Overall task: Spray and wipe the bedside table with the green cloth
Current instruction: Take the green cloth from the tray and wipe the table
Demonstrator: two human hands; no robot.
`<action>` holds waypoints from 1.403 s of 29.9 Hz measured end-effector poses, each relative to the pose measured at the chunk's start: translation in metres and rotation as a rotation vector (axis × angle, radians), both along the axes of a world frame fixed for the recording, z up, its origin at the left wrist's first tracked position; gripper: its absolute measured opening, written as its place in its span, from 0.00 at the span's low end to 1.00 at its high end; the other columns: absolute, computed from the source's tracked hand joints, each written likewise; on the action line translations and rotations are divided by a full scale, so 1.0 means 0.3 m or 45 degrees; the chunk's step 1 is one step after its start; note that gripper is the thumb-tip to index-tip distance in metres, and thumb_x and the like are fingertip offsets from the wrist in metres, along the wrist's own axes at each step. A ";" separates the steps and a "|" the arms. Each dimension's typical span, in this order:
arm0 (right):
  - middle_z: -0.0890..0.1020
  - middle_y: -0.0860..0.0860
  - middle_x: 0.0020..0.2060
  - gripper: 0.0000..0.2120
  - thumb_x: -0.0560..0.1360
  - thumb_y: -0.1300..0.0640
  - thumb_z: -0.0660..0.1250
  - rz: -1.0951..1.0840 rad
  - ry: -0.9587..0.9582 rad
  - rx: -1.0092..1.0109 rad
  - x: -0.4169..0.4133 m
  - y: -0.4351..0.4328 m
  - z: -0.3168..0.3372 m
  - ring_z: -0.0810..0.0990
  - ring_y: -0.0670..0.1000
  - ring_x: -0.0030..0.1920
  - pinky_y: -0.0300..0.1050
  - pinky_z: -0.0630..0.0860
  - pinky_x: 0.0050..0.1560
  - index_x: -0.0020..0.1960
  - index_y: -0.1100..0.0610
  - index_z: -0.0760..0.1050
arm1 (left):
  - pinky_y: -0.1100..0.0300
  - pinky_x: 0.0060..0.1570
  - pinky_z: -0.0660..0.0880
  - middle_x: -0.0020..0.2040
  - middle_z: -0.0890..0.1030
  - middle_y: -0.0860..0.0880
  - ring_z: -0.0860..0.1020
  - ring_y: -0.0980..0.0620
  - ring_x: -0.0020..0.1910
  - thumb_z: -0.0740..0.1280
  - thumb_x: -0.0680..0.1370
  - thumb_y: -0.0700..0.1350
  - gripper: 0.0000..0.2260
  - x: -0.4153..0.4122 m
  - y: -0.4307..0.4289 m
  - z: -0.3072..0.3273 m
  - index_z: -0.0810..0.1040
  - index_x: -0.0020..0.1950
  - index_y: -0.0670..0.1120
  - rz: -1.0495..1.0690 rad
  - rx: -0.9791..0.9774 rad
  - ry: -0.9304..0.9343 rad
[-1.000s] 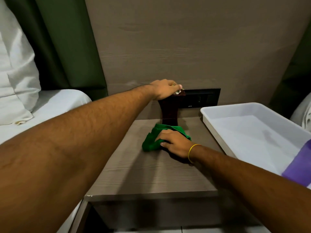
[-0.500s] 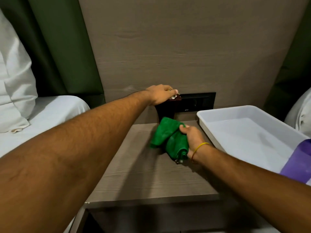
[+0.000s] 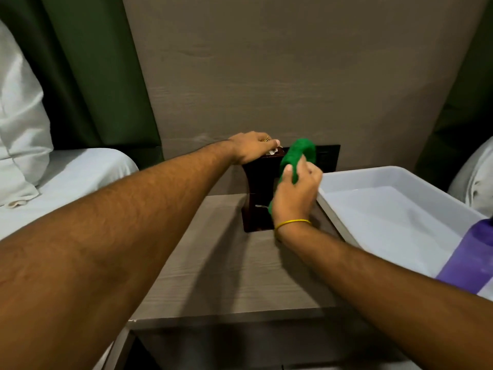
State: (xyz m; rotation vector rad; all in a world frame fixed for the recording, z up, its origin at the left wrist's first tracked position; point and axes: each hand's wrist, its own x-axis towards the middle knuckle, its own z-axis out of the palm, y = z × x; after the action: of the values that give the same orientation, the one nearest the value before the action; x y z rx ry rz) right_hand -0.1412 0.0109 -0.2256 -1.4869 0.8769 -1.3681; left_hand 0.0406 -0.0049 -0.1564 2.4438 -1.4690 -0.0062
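Gripping the green cloth (image 3: 298,158) in my right hand (image 3: 294,192), I held it bunched against the dark box (image 3: 260,198) on the bench (image 3: 213,263). My left hand (image 3: 253,149) closed over the box's top. Right of my right hand, the white tray (image 3: 344,177) held a purple object (image 3: 472,260).

Cloth (image 3: 298,158) bright green, box (image 3: 257,198) dark brown, table (image 3: 221,268) grey woodgrain, tray (image 3: 373,177) white, wristband (image 3: 292,223) yellow, curtain (image 3: 88,76) dark green.
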 end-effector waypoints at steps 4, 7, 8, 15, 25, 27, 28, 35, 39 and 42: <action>0.70 0.59 0.68 0.22 0.84 0.59 0.62 0.030 0.277 0.035 0.111 0.059 -0.104 0.75 0.59 0.64 0.43 0.69 0.69 0.77 0.65 0.72 | 0.52 0.59 0.68 0.67 0.80 0.50 0.76 0.45 0.65 0.55 0.81 0.71 0.25 -0.003 0.003 0.002 0.79 0.68 0.60 0.000 0.013 0.072; 0.68 0.58 0.70 0.26 0.83 0.60 0.62 -0.047 0.478 -0.005 0.139 0.074 -0.145 0.73 0.61 0.64 0.51 0.70 0.69 0.79 0.64 0.67 | 0.52 0.57 0.68 0.65 0.80 0.51 0.75 0.47 0.60 0.54 0.81 0.71 0.26 -0.013 0.003 0.009 0.77 0.70 0.60 -0.004 0.028 0.120; 0.67 0.58 0.71 0.28 0.81 0.61 0.63 -0.054 0.549 -0.009 0.141 0.077 -0.155 0.72 0.61 0.64 0.52 0.70 0.69 0.80 0.64 0.65 | 0.52 0.57 0.68 0.65 0.79 0.51 0.75 0.48 0.59 0.54 0.81 0.71 0.26 -0.014 0.005 0.009 0.77 0.71 0.60 -0.007 0.031 0.126; 0.65 0.62 0.74 0.40 0.77 0.52 0.72 0.139 1.228 -0.106 0.084 0.043 -0.206 0.68 0.64 0.70 0.54 0.69 0.73 0.81 0.68 0.59 | 0.52 0.58 0.66 0.69 0.79 0.49 0.75 0.44 0.66 0.54 0.82 0.71 0.26 -0.018 0.011 0.008 0.77 0.71 0.59 -0.006 0.031 0.086; 0.73 0.65 0.69 0.22 0.82 0.50 0.65 0.584 2.067 -0.753 -0.051 -0.029 -0.149 0.74 0.64 0.68 0.56 0.74 0.66 0.73 0.60 0.74 | 0.53 0.59 0.66 0.70 0.79 0.48 0.75 0.42 0.68 0.54 0.82 0.70 0.26 -0.019 0.029 0.005 0.78 0.70 0.58 0.009 0.043 0.065; 0.76 0.64 0.69 0.23 0.83 0.50 0.64 0.695 2.099 -0.844 -0.053 -0.023 -0.120 0.76 0.64 0.69 0.54 0.75 0.64 0.73 0.60 0.74 | 0.54 0.59 0.66 0.69 0.80 0.47 0.76 0.42 0.67 0.54 0.82 0.70 0.26 -0.015 0.048 0.010 0.79 0.70 0.58 0.025 0.038 0.062; 0.77 0.63 0.69 0.22 0.83 0.50 0.63 0.737 2.100 -0.899 -0.055 -0.022 -0.113 0.77 0.64 0.69 0.54 0.76 0.63 0.73 0.60 0.74 | 0.53 0.59 0.67 0.69 0.80 0.47 0.76 0.42 0.67 0.54 0.82 0.69 0.25 -0.016 0.050 0.013 0.79 0.69 0.58 0.029 0.036 0.059; 0.85 0.61 0.57 0.08 0.76 0.64 0.64 1.064 1.850 -0.872 -0.089 -0.058 -0.116 0.83 0.63 0.61 0.51 0.78 0.53 0.50 0.62 0.82 | 0.51 0.61 0.69 0.67 0.80 0.48 0.76 0.43 0.66 0.54 0.82 0.70 0.25 -0.023 0.023 0.007 0.79 0.69 0.59 -0.011 0.057 0.077; 0.86 0.58 0.63 0.26 0.77 0.76 0.60 1.355 1.283 -0.082 -0.150 -0.067 -0.130 0.83 0.55 0.63 0.46 0.78 0.68 0.70 0.60 0.82 | 0.51 0.58 0.69 0.61 0.80 0.50 0.77 0.43 0.63 0.54 0.81 0.70 0.22 -0.026 0.028 0.006 0.79 0.61 0.60 -0.004 0.065 0.081; 0.89 0.58 0.42 0.22 0.79 0.77 0.57 1.354 0.643 0.574 -0.198 -0.102 -0.103 0.88 0.53 0.40 0.42 0.84 0.44 0.67 0.66 0.80 | 0.53 0.58 0.69 0.62 0.82 0.47 0.77 0.41 0.63 0.54 0.81 0.70 0.24 -0.018 0.025 0.010 0.80 0.62 0.59 0.000 0.046 0.047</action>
State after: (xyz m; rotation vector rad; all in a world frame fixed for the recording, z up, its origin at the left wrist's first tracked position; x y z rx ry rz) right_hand -0.2007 -0.0196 -0.2565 -1.5654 0.4734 -0.0125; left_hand 0.0351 0.0025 -0.1533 2.4589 -1.4660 -0.0782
